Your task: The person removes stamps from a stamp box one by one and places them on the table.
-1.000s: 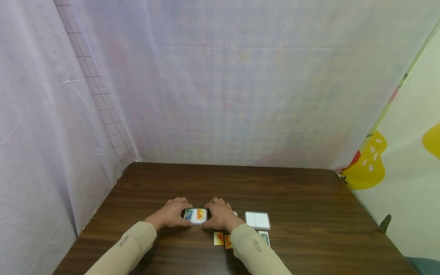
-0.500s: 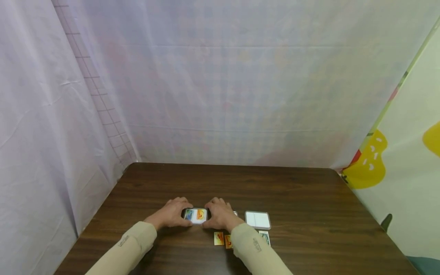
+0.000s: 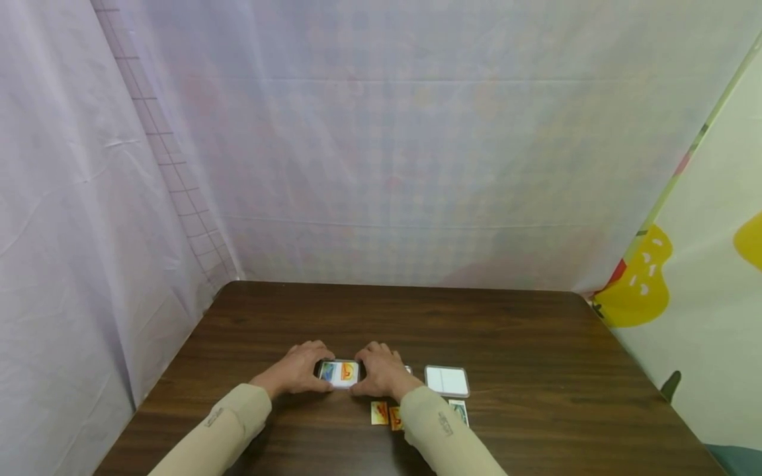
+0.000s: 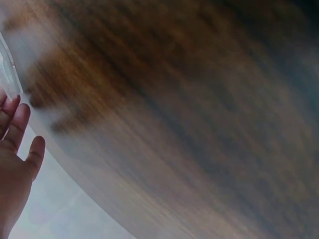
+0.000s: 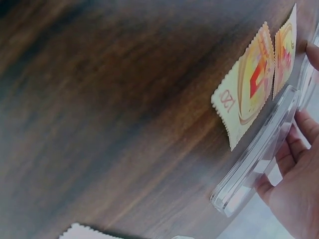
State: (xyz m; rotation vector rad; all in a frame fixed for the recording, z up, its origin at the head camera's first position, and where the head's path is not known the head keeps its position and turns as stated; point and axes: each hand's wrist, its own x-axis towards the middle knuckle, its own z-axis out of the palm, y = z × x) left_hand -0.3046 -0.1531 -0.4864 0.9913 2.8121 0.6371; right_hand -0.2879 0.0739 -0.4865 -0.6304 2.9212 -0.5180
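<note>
Both hands hold a small clear case [image 3: 337,379] flat over the table in the head view. A blue-green stamp [image 3: 327,371] and an orange stamp [image 3: 348,371] show in it. My left hand [image 3: 294,370] grips its left end between thumb and fingers; in the left wrist view the fingertips [image 4: 21,113] are by the clear plastic. The right hand [image 3: 381,371] grips the opposite end. Close to the right palm lies a second clear case [image 5: 256,154], mostly hidden by that hand in the head view.
Two orange-yellow stamps [image 3: 379,412] lie before the right forearm, one partly covered by the sleeve. A clear case with a white insert [image 3: 446,381] lies to the right, with a green stamp [image 3: 458,408] below it. The brown table [image 3: 405,317] ends at hanging cloths.
</note>
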